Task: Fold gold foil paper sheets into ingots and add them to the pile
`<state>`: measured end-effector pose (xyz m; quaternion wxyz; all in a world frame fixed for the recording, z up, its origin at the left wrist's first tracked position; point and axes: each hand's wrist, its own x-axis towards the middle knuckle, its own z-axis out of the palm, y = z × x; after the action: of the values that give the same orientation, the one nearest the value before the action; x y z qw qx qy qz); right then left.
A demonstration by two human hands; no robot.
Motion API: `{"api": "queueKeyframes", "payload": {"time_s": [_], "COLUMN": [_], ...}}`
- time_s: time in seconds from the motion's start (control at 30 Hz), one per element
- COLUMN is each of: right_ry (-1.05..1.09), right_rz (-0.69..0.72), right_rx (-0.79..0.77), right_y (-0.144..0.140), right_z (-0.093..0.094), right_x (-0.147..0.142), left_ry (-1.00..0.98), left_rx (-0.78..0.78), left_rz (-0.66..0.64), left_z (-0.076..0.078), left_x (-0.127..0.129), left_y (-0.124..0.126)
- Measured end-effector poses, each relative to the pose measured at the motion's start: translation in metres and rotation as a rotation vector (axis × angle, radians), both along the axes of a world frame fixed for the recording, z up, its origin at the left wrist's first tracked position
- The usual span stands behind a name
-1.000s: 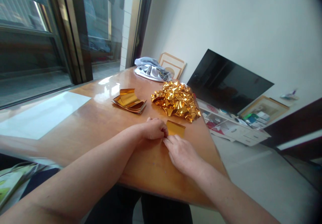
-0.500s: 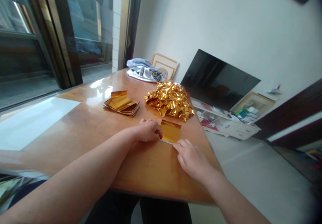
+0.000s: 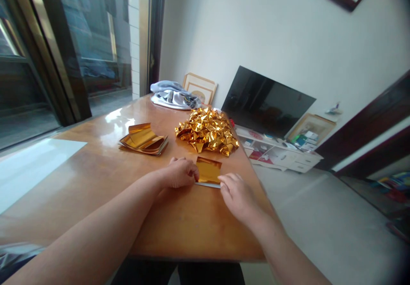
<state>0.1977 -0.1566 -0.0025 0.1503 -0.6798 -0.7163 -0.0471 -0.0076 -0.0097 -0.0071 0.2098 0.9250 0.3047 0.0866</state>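
A sheet of gold foil paper [image 3: 209, 170] lies on the wooden table in front of me, with a narrow pale strip along its near edge. My left hand [image 3: 182, 173] is closed on the sheet's near left corner, thumb and fingers pinched together. At the near right corner, my right hand [image 3: 236, 192] pinches the same edge with its fingertips. Beyond the sheet sits a heap of folded gold foil pieces [image 3: 209, 130]. To the left of the heap lies a loose stack of gold foil sheets [image 3: 144, 140], its top sheets curling up.
The wooden table [image 3: 192, 229] has its right edge close to my right arm. A white sheet [image 3: 35, 165] lies at the left, and bluish-grey cloth [image 3: 173, 95] is piled at the far end. A television [image 3: 267, 101] and a low white cabinet [image 3: 282, 155] stand beyond.
The camera view has turned slightly, so the scene sits further left. Both hands stay at the sheet's near corners; the pale strip along the near edge shows a little more.
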Motion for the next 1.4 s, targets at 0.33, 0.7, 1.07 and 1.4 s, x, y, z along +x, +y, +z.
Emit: {"api": "queueKeyframes", "payload": {"time_s": [0.33,0.7,1.07,1.4], "right_ry": [0.263,0.989,1.279,1.744], "right_rz": [-0.042,-0.089,-0.094,-0.161], "right_rx": [-0.088,0.046,0.038,-0.045], "right_y": [0.024,0.022,0.027,0.038], "right_z": [-0.019,-0.005,-0.014,-0.007], "right_x": [0.006,-0.015,-0.038,-0.018], "left_ry": [-0.078,-0.598,-0.772,-0.353], "left_rx": [-0.029,-0.503,-0.746,0.222], "left_rz": [0.002,0.223,-0.092,0.034], "left_z": [-0.007,-0.01,-0.005,0.006], "left_x": [0.001,0.006,0.016,0.006], "left_y": [0.003,0.004,-0.005,-0.013]}}
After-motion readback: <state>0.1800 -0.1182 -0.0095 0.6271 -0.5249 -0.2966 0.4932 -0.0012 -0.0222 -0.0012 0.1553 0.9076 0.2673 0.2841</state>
